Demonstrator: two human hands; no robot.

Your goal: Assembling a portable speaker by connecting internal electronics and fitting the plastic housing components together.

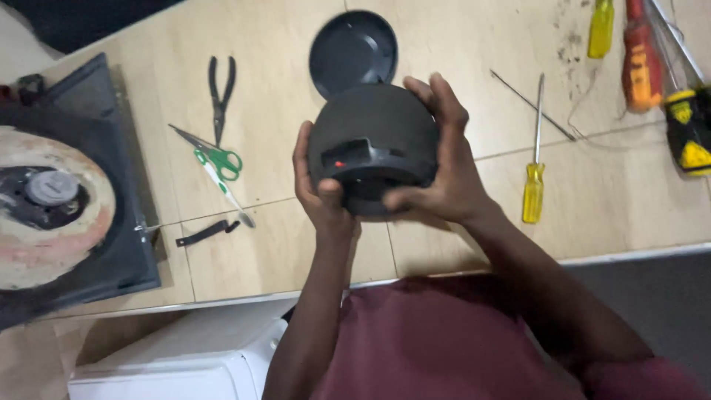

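- We see both hands raised over the desk, clasping a round black speaker between them.
- Left hand: its fingers curl round the speaker's left flank, and the thumb presses on the lower front edge, closed firmly on the shell.
- Right hand: its fingers wrap over the top right of the dome, while the thumb lies across the lower front rim; this grip is likewise closed on the speaker.
- The speaker shows a recessed panel facing us, with a small red spot inside it.
- Just behind the speaker, a round black lid lies flat on the desk, partly hidden by the dome.
- To the left we note black pliers, green-handled scissors and a small black strip, all well apart from the hands.
- To the right lies a yellow-handled screwdriver, near the right wrist but not touching it; further tools rest at the far right corner.
- At the left edge sits a worn speaker cone in a dark frame.
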